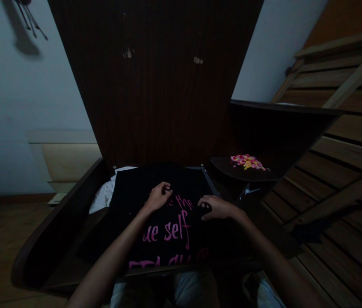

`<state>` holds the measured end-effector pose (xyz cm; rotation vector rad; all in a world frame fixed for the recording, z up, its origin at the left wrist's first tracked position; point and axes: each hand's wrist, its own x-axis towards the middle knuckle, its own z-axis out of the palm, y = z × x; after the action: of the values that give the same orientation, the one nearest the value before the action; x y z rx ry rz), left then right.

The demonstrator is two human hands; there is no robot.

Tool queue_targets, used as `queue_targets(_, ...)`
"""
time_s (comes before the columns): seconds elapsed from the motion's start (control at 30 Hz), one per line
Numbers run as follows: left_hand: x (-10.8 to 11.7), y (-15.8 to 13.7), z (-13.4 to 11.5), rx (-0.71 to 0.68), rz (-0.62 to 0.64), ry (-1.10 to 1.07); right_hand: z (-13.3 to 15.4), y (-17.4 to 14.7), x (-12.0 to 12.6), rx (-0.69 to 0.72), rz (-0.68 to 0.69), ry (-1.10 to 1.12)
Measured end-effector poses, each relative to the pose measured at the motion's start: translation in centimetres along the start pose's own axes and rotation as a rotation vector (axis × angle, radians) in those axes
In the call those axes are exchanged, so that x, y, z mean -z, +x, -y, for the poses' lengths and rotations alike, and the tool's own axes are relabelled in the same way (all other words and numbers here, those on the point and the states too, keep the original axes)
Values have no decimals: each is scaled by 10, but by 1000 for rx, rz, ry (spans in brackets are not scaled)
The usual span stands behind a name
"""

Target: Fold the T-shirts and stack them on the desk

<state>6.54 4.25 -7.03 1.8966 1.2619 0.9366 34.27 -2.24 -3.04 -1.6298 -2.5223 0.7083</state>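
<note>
A black garment [129, 184] with pink printed lettering lies spread over the dark wooden desk. The words "the" and "self" are readable; the other letters are partly covered or cut off at the desk's front edge. My left hand [160, 196] is over the upper middle of the cloth, beside the lettering, its fingers bent and a small gap showing before the thumb. To the right of the print, my right hand [216, 208] hovers at or just above the fabric with curled fingers and the thumb apart. Nothing is visible in either hand.
Small pink, red and yellow pieces [248, 161] are heaped on a rounded side shelf [224, 167] at the right. White cloth [104, 196] shows beyond the garment's left side. A tall dark panel [161, 94] rises behind the desk; a slatted wooden frame [344, 162] stands at the right.
</note>
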Motion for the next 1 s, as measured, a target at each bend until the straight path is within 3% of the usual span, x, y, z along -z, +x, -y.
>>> queue_targets(0.13, -27, 27, -12, 136, 33, 5, -10, -12, -5, 4, -108, -176)
queue_targets(0.3, -52, 58, -25, 273, 119, 115, -33, -22, -24, -93, -349, -213)
queue_targets(0.57, -58, 93, -30, 300, 277, 110, -60, -21, -55, -75, -607, -301)
queue_targets(0.7, -56, 109, -30, 312, 174, 40, -67, -21, -63, -11, -682, -432)
queue_targets(0.87, -60, 112, -22, 363, 16, -5, -69, -19, -74, 57, -643, -635)
queue_targets(1.0, -62, 107, -15, 398, -53, -41, -65, -19, -77, 154, -590, -631)
